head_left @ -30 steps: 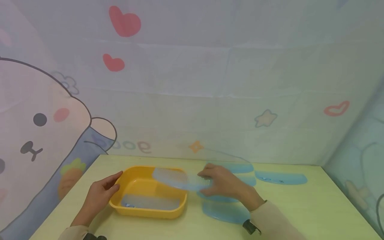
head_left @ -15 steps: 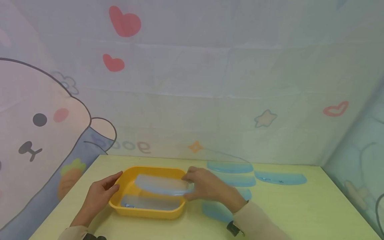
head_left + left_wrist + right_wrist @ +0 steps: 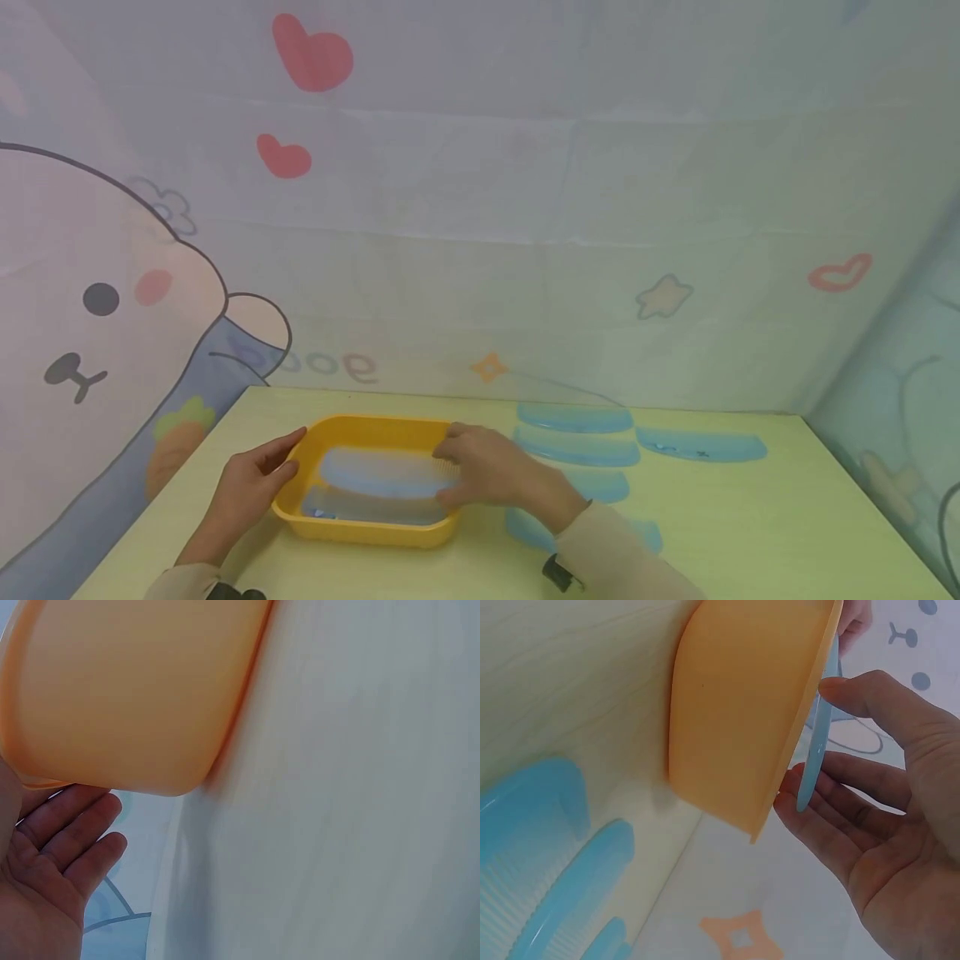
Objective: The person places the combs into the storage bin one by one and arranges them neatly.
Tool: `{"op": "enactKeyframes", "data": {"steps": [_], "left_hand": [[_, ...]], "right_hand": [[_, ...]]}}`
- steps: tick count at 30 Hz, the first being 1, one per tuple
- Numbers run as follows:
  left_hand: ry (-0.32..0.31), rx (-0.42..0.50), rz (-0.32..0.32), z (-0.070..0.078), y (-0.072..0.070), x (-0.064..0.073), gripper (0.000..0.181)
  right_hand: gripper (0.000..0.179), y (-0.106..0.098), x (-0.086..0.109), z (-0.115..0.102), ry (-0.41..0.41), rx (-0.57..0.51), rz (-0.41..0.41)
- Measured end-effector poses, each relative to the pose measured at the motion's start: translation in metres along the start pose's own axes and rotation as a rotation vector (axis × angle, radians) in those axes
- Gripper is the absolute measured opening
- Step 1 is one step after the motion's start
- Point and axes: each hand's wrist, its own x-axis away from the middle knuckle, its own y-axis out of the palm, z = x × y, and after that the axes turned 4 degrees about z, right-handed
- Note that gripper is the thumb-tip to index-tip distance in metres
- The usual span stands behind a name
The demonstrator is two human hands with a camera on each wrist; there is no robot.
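Now your right hand [image 3: 487,468] is pinching a comb [image 3: 375,473] by its end over the tray [image 3: 367,535] your left hand [image 3: 251,485] is holding, so slackening early could be letting it drop askew.

The left forearm [image 3: 186,582] reaches forward; its hand [image 3: 246,493] has thumb and index finger reaching ahead, other fingers slightly bent. The right forearm [image 3: 622,552] slants inward from the right, its hand [image 3: 497,468] pinching, thumb [image 3: 889,701] opposite the bent fingers [image 3: 840,814].
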Motion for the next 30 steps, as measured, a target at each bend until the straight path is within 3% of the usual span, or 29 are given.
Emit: {"op": "enactKeyframes", "data": {"steps": [8, 16, 30], "left_hand": [[0.002, -0.011, -0.003, -0.001, 0.0, 0.0, 0.044], [0.004, 0.018, 0.006, 0.0, 0.001, 0.0, 0.043], [0.0, 0.009, 0.006, 0.0, 0.001, 0.0, 0.043]], "right_hand": [[0.043, 0.009, -0.01, -0.007, 0.008, 0.044, -0.042], [0.028, 0.016, -0.015, -0.01, -0.02, 0.095, -0.087], [0.034, 0.028, -0.022, -0.01, -0.03, 0.131, -0.123]]}}
